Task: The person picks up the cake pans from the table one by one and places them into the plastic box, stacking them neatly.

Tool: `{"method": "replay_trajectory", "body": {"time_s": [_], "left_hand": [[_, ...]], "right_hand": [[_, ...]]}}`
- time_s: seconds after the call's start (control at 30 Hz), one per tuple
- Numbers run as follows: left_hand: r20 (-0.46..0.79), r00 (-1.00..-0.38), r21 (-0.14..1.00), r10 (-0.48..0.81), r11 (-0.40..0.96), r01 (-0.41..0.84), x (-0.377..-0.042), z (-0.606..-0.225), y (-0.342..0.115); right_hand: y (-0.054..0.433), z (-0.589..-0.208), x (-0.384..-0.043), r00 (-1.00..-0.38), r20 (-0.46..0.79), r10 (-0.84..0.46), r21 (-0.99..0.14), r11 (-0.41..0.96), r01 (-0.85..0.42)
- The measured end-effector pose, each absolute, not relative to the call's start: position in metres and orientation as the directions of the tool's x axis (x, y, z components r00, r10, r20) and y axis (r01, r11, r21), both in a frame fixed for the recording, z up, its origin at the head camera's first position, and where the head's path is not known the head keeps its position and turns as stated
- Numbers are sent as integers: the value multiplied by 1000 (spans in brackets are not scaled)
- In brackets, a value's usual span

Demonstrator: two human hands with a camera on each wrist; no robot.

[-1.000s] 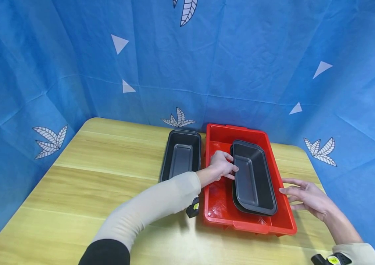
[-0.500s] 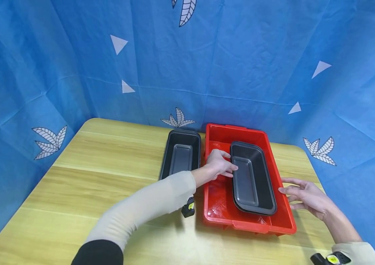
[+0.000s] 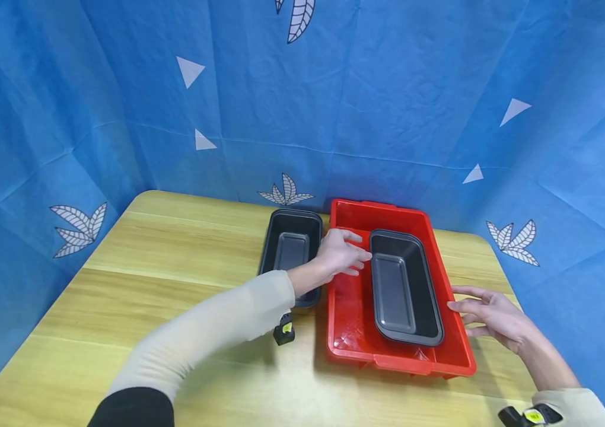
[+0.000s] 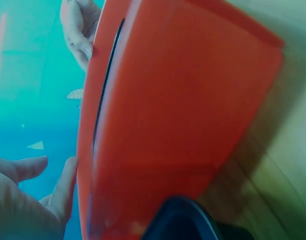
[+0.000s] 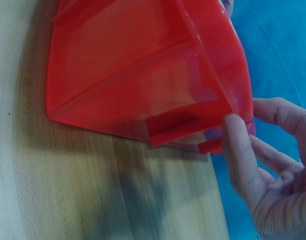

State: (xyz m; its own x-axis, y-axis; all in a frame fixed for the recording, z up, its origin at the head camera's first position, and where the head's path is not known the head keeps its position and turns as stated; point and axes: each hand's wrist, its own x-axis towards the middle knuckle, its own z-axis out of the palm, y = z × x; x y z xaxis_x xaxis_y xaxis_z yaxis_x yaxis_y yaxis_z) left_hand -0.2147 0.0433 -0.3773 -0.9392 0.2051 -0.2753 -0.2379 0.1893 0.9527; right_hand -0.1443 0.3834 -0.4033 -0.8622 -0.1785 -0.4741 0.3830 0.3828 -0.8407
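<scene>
In the head view, my left hand (image 3: 338, 254) hovers over the left side of a red plastic bin (image 3: 353, 344). Its fingers are loosely spread and hold nothing; the fingertips point at the rim of a dark loaf pan (image 3: 394, 293) lying in the bin. A second loaf pan, under this one, is now almost wholly hidden. With thumb and fingertips, my right hand (image 3: 494, 317) touches the right rim of the bin, its fingers extended. The right wrist view shows those fingertips right at the red rim (image 5: 243, 80).
Another dark loaf pan (image 3: 290, 243) stands on the wooden table (image 3: 185, 249) just left of the bin, partly covered by my left forearm. A blue cloth (image 3: 281, 89) with leaf prints hangs behind and beside the table.
The upper loaf pan has settled down into the one beneath it. My left hand has let go of its rim and moved back to the left. The right hand stays at the bin.
</scene>
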Motion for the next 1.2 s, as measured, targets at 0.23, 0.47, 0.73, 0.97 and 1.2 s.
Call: {"method": "replay_trajectory", "body": {"time_s": [0.23, 0.47, 0.73, 0.97, 1.2], "left_hand": [[-258, -942, 955, 214, 203, -215, -221, -377, 20], [-253, -944, 958, 211, 192, -213, -227, -373, -6], [-225, -954, 960, 198, 211, -183, -235, -368, -33], [-213, -965, 960, 154, 218, -177, -242, -372, -58], [-239, -966, 945, 101, 254, -207, -249, -378, -86]], "right_hand": [[383, -403, -145, -861, -479, -172, -835, 391, 387], [382, -402, -145, -863, -476, -172, -840, 379, 388], [384, -403, -145, -862, -476, -176, -842, 374, 389], [384, -402, -145, -863, -472, -177, -846, 365, 388], [385, -403, -146, -863, -469, -187, -850, 362, 383]]}}
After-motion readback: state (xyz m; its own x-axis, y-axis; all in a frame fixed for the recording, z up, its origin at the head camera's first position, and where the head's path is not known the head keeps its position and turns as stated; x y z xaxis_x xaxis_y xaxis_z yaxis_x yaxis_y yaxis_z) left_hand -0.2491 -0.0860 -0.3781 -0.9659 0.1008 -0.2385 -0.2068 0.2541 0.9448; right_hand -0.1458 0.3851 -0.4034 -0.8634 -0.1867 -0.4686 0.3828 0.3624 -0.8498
